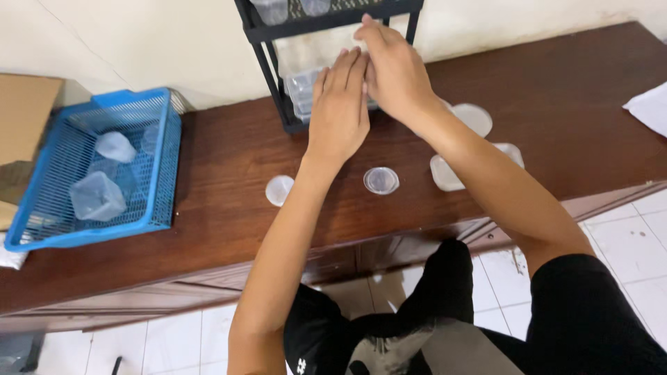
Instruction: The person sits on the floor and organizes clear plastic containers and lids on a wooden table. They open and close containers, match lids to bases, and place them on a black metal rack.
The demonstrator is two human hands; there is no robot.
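Left hand (338, 111) and right hand (392, 73) together at black rack (281, 104), fingers extended flat; grasp indeterminable. Clear cups (303, 90) on lower shelf. Lids (381, 180) loose on table (570, 90). Blue basket (163, 160) aside.

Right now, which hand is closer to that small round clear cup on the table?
Left. The left hand is just above the round cup; the right hand reaches farther back at the black rack.
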